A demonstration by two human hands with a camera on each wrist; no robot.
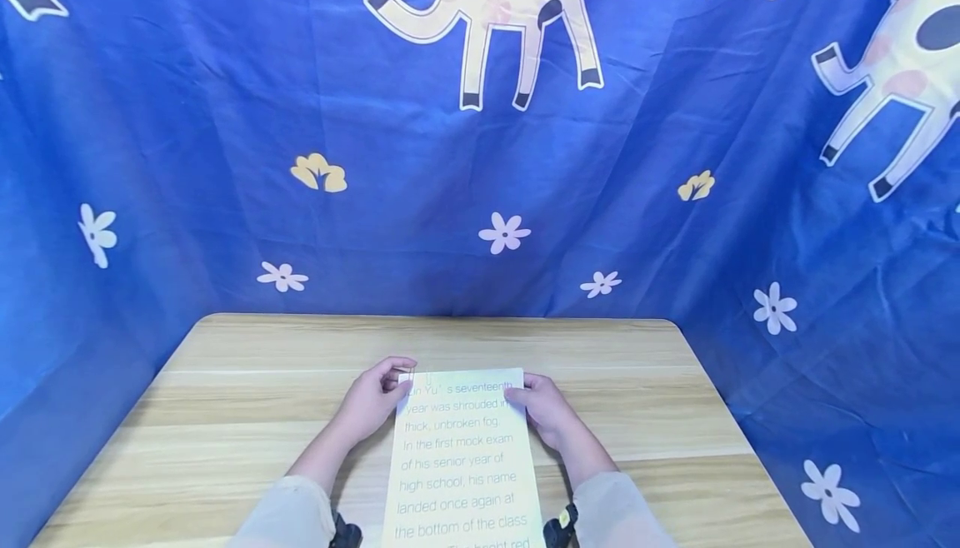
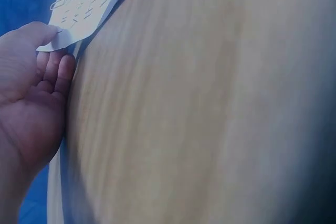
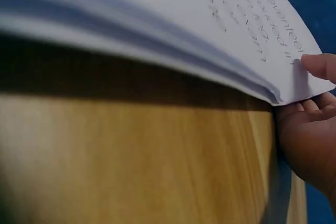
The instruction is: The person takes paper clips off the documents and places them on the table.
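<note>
A stack of printed sheets (image 1: pixel 461 465) with large English text lies lengthwise before me, its top edge facing the back of the table. The left hand (image 1: pixel 375 398) pinches the top left corner, thumb on the printed face and fingers beneath, as the left wrist view shows. Close to that thumb, a thin wire paper clip (image 2: pixel 59 3) sits on the top edge. At the top right corner the right hand (image 1: pixel 549 406) grips the sheets, its thumb (image 3: pixel 317 66) over the print and the other fingers underneath. Layered page edges show in the right wrist view.
Beneath the sheets is a light wood-grain table (image 1: pixel 262 390) with rounded back corners. A blue curtain (image 1: pixel 405 198) printed with cows and flowers closes off the back and both sides. Dark wrist devices (image 1: pixel 345 531) sit below both wrists, close beside the sheets.
</note>
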